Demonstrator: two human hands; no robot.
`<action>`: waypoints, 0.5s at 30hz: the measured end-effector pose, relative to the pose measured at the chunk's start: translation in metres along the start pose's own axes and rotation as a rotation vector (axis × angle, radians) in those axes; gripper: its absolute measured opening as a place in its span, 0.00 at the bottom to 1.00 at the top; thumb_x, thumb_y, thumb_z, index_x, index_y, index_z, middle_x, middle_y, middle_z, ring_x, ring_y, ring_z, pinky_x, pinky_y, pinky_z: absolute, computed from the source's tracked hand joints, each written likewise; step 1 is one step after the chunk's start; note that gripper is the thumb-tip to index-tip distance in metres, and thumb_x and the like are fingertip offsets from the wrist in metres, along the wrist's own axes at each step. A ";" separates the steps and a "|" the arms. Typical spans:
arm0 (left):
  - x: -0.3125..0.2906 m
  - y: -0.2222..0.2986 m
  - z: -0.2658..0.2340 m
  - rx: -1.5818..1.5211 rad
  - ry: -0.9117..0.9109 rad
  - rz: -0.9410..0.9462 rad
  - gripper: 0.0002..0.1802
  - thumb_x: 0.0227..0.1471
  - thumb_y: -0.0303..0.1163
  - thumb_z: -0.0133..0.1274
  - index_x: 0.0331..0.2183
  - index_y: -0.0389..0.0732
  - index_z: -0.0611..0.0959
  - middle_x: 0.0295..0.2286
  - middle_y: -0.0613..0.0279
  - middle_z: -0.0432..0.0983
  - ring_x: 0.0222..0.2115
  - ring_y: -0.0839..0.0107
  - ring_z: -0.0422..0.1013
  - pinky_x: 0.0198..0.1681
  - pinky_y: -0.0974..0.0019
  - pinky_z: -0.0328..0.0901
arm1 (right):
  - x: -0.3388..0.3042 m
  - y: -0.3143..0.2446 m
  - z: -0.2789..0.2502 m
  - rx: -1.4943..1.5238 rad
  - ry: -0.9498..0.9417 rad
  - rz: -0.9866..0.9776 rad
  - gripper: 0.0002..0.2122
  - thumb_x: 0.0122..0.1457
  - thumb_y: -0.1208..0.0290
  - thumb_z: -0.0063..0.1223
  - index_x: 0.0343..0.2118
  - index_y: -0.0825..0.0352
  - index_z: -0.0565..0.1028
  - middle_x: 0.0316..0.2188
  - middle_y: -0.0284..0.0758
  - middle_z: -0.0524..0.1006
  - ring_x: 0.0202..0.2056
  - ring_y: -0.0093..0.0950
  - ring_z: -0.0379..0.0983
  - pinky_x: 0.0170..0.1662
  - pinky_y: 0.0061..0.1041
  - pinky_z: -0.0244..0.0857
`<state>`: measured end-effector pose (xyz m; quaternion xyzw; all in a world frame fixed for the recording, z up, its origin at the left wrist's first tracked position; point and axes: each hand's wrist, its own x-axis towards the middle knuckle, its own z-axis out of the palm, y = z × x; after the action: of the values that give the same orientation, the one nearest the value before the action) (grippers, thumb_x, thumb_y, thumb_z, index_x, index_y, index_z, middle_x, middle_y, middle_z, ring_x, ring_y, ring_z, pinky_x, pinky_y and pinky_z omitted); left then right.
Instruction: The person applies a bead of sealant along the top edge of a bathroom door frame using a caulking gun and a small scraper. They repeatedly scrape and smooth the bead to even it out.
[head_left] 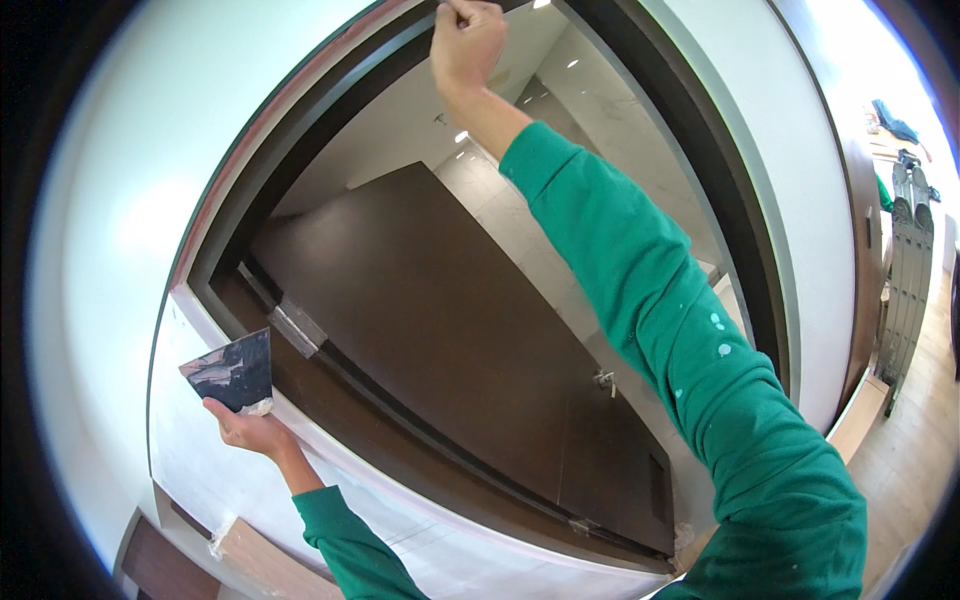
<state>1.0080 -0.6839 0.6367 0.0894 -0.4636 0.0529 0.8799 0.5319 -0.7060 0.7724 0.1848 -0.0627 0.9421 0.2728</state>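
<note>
My left hand [252, 432] grips a broad putty knife [232, 372] at the lower left. Its dark, flared blade is streaked with pale smears, and a whitish lump clings to its lower corner; my fingers and palm hide the handle. Raised high, my right hand [468, 42] is closed by the top of the dark door frame [715, 110], at the picture's upper edge. Whatever its fingers hold is cut off or too small to make out. Both arms wear green sleeves, and the right one [640, 270] has several pale splashes.
Inside the frame a dark brown door [450, 330] stands ajar, with a metal hinge [297, 328] and a lever handle [605, 380]. A tiled room lies beyond. White wall [110, 230] borders the frame on the left. Far right, a grey ladder-like object [905, 290] stands on a wooden floor [915, 440].
</note>
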 end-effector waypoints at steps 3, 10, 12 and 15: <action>-0.002 0.001 0.003 -0.010 0.021 0.000 0.33 0.67 0.49 0.49 0.41 0.21 0.81 0.36 0.53 0.80 0.34 0.68 0.75 0.38 0.67 0.70 | 0.023 0.009 0.000 0.012 0.003 0.095 0.11 0.61 0.69 0.56 0.43 0.65 0.84 0.40 0.43 0.78 0.45 0.40 0.74 0.51 0.36 0.67; 0.002 0.000 -0.001 0.035 0.025 -0.064 0.34 0.64 0.55 0.50 0.42 0.27 0.82 0.41 0.53 0.80 0.41 0.63 0.77 0.43 0.65 0.74 | 0.037 0.013 0.013 -0.007 0.066 0.153 0.11 0.62 0.68 0.56 0.44 0.65 0.84 0.43 0.43 0.79 0.46 0.41 0.75 0.53 0.34 0.67; 0.000 0.000 0.000 0.030 0.015 -0.009 0.33 0.65 0.51 0.50 0.42 0.22 0.81 0.39 0.53 0.80 0.35 0.67 0.75 0.39 0.66 0.71 | 0.035 0.011 0.015 -0.025 0.048 0.197 0.12 0.62 0.67 0.56 0.45 0.65 0.84 0.44 0.42 0.79 0.47 0.41 0.75 0.54 0.35 0.67; -0.003 0.001 0.003 0.027 0.033 0.008 0.33 0.66 0.50 0.50 0.41 0.20 0.81 0.37 0.52 0.80 0.33 0.69 0.75 0.37 0.67 0.70 | 0.023 0.005 0.016 -0.061 -0.017 0.236 0.12 0.62 0.66 0.57 0.45 0.64 0.84 0.45 0.41 0.79 0.48 0.41 0.74 0.56 0.36 0.65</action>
<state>1.0035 -0.6836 0.6362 0.0986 -0.4486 0.0641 0.8860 0.5159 -0.7025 0.7955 0.1759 -0.1152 0.9636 0.1650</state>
